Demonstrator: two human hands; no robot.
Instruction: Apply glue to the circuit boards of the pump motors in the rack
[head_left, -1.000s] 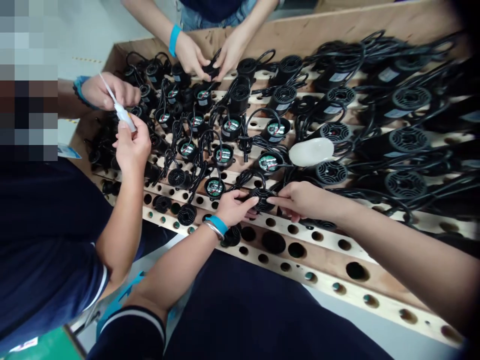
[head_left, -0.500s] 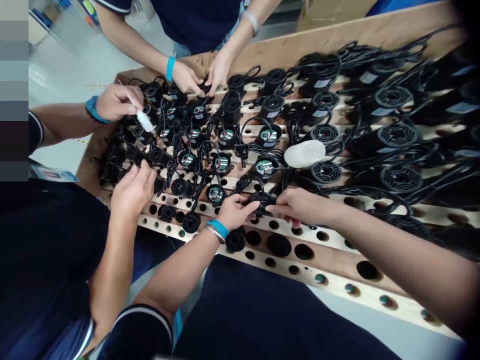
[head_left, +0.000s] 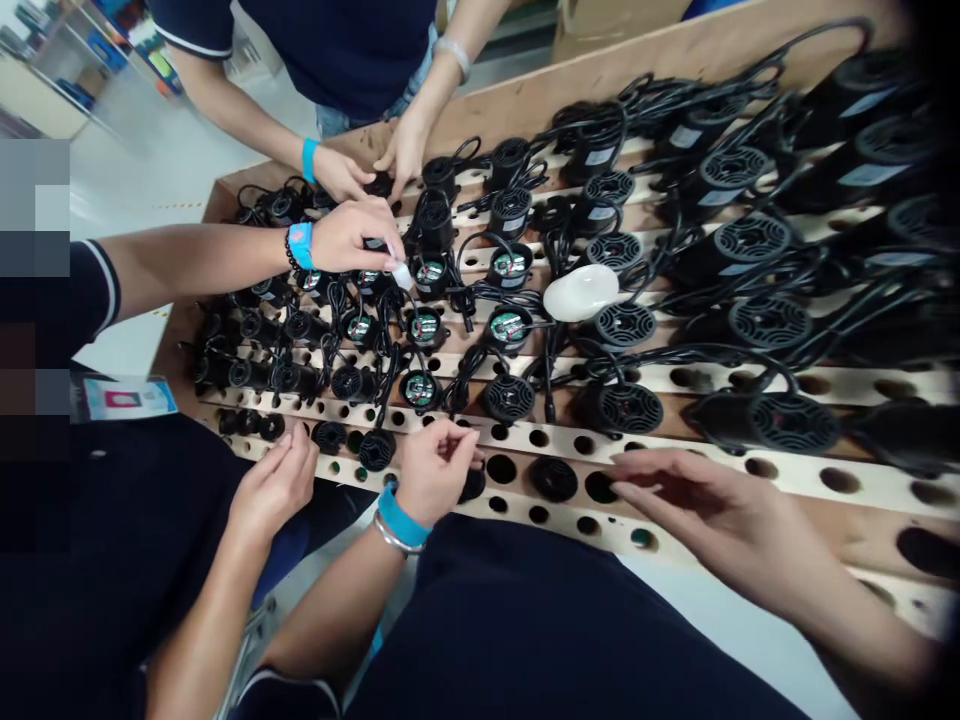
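Observation:
My left hand (head_left: 433, 472), with a blue wristband, hovers over the near wooden rail (head_left: 675, 470) of the holed rack. Its fingers are bunched together, and what they hold, if anything, is hidden. A black round unit (head_left: 472, 486) sits in a hole just under its knuckles. My right hand (head_left: 697, 505) lies over the rail to the right with fingers stretched out and nothing in it. The black grilled unit (head_left: 509, 397) stands in the row just beyond both hands, touched by neither.
Rows of black corded units (head_left: 622, 325) fill the rack; a white oval lump (head_left: 580, 293) lies among them. A co-worker on the left reaches a hand (head_left: 352, 236) holding a white tube (head_left: 402, 276) over the units; their other hand (head_left: 274, 486) is near the rail. Another person's hands (head_left: 405, 152) work at the far edge.
Both my hands let go of the grilled unit and drew back toward the near rail. My right hand opened. The left co-worker's hand with the tube reached rightward across the rack.

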